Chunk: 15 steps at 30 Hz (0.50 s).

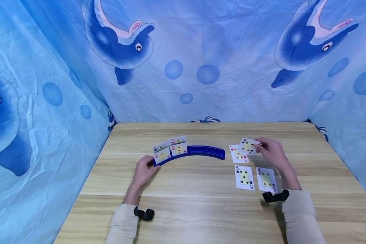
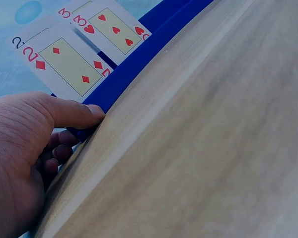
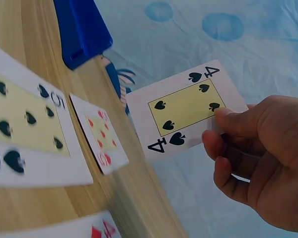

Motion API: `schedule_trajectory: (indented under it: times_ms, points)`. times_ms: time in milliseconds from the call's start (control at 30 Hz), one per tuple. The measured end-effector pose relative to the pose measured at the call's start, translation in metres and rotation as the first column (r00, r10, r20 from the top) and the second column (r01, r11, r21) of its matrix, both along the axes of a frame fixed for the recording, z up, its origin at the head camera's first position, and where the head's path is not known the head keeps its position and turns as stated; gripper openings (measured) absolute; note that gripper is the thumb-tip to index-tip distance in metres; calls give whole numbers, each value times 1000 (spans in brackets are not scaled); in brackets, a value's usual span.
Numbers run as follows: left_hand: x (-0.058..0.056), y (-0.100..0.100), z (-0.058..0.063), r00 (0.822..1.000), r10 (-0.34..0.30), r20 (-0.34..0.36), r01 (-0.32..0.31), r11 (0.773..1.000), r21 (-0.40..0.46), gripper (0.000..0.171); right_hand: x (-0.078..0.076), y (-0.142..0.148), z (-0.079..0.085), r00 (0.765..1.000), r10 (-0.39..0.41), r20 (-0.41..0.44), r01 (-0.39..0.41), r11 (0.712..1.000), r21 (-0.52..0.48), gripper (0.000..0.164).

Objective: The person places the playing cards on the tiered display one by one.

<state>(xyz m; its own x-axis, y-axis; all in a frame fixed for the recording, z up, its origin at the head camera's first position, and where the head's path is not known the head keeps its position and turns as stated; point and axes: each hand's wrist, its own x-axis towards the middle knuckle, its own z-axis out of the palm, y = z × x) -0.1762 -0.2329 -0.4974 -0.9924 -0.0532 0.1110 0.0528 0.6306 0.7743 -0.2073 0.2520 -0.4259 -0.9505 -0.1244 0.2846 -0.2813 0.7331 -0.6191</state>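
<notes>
- Dolphin-print cloth (image 1: 219, 44) behind the wooden table (image 1: 195, 210)!
- Left hand (image 1: 144, 172) grips one end of the blue rack (image 1: 205, 150)
- Right hand (image 1: 273, 151), thumb and fingers closed, pinches the four of spades (image 1: 247, 146)!

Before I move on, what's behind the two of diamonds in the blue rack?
Behind the two of diamonds stands a black-numbered 2; only its upper strip shows. Its lower part is covered by the front card, and I can't tell its suit for certain.

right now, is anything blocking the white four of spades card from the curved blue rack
Nothing visible blocks the four of spades; only the white five of hearts card lies flat on the wooden table beside the rack.
</notes>
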Motion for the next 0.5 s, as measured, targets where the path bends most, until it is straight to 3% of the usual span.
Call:
schedule_trajectory:
  times_ms: [333,500]
  points:
    - [-1,-1,-1,1000,4,-7,-4,1000,12,35,-13,-33,6,998,45,-39,-48,996,-70,26]
    - [-1,-1,-2,1000,-3,-6,3,1000,9,35,-18,-51,5,997,72,-15,-73,992,-99,25]
